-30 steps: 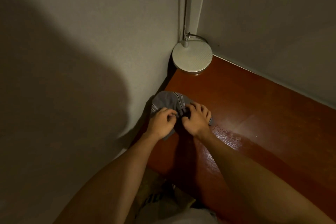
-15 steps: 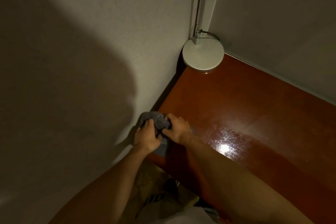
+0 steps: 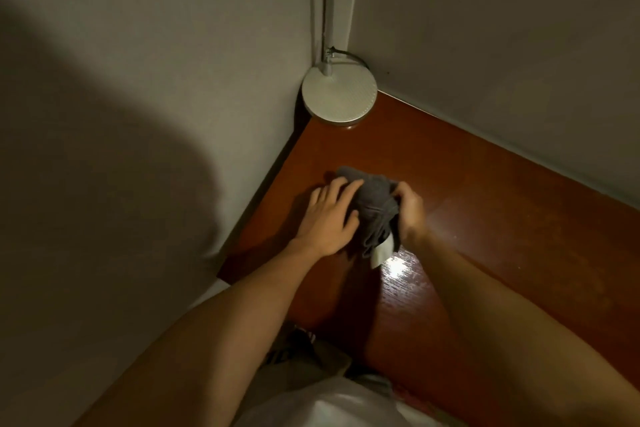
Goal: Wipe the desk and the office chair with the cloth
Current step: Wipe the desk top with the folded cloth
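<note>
Grey cloth [image 3: 375,204] sits bunched at mid-frame on the red-brown desk [image 3: 502,225], near the desk's left edge & betw. both hands. From the folds it looks soft, light & limp, so it'll prob. flop and trail if taken by a corner. A pale label [image 3: 381,253] hangs off its lower end. Best hold, imo: gather the wad into one palm, or press down on top w/ spread fingers so it can't skid out on the glossy top. Right hand [image 3: 410,210] has its fingers curled round the cloth's right side, gripping it. Left hand [image 3: 329,215] lies w/ fingers fairly straight & spread, tips touching the cloth's left side, closed on nothing. Desk looks slick, w/ a bright glare patch just below the cloth. Round white lamp base [image 3: 339,94] stands in the corner at upper centre of frame, well apart from the cloth. Its pole [image 3: 329,3] runs up out of frame, w/ grey wall [image 3: 138,62] on either side.
</note>
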`<state>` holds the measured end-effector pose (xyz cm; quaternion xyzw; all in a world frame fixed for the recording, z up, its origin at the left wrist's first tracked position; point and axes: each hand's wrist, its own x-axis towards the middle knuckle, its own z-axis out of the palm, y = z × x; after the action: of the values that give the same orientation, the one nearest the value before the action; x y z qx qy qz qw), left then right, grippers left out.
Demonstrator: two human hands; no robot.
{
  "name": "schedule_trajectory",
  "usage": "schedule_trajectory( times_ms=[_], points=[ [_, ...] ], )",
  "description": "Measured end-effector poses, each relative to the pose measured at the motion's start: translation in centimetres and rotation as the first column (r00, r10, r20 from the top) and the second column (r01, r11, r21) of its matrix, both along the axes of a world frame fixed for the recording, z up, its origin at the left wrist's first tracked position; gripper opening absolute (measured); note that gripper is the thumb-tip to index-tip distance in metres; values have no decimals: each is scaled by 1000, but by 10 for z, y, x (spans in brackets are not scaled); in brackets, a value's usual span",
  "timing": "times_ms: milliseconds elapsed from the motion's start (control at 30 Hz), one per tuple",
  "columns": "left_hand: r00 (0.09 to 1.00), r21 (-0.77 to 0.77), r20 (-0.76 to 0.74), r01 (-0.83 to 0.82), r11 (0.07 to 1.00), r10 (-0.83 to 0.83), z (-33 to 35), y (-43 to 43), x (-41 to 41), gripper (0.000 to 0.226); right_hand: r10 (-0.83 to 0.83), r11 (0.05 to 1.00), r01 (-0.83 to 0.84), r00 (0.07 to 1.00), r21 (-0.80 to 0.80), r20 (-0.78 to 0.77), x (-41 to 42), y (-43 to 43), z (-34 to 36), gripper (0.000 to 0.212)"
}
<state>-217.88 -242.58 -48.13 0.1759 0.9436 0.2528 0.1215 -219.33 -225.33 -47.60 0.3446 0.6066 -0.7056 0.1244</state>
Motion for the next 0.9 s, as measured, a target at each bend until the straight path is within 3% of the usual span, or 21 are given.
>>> schedule_trajectory(
  times_ms=[100,167,233,333,400,467,700,833,900],
  points=[
    [992,60,-45,122,991,-119,1,42,-5,63,-234,971,234,972,-39,-6,4,39,10,10],
    [976,48,15,217,975,-218,-3,66,-5,68,-287,953,288,958,91,-29,8,65,11,17],
    [933,-2,181,316,949,-310,-8,86,-2,71,-165,920,168,986,353,-38,13,87,1,14],
    [873,-112,348,399,910,-340,-18,104,8,67,123,830,-174,984,530,131,21,99,-20,12],
    [897,-170,319,371,913,-305,-24,106,14,61,287,654,-361,931,665,224,25,94,-30,22],
    [931,-188,250,317,930,-267,-27,102,17,55,361,496,-422,895,759,262,27,86,-36,29],
    [981,-198,184,103,975,-67,-27,43,12,29,646,363,-599,714,714,270,22,37,-41,28],
    [986,-207,141,-62,976,93,-28,-2,19,23,717,384,-636,662,670,218,37,-16,-49,44],
    [978,-218,145,-113,969,147,-33,-30,30,32,752,367,-655,627,660,205,47,-43,-53,48]
  ],
)
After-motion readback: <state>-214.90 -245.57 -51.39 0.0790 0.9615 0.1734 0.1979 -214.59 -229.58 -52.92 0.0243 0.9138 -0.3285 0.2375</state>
